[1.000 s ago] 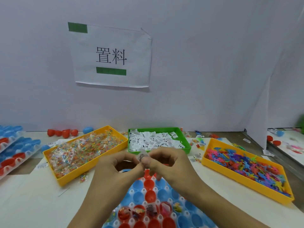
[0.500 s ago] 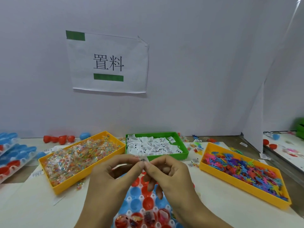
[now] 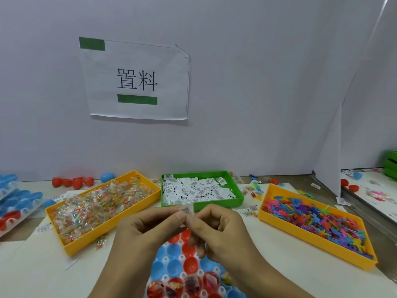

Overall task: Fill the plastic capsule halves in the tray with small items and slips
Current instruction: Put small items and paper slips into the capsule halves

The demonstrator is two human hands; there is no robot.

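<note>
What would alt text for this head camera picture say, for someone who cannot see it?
Two bare hands, left hand and right hand, pinch a small white paper slip together above a white tray of red and blue plastic capsule halves. Behind lie a green tray of slips and two yellow trays.

Small white paper slip (image 3: 186,210) pinched between fingertips of left hand (image 3: 150,231) and right hand (image 3: 223,231), held above white plastic tray of red and blue capsule halves (image 3: 182,265). Nearest capsule halves seen filled. Behind: long yellow bin of clear-wrapped coloured sweets (image 3: 64,214), green bin of white slips (image 3: 238,196), yellow bin of coloured plastic figures (image 3: 318,244). Printed paper sign (image 3: 135,80) taped on white wall.
</note>
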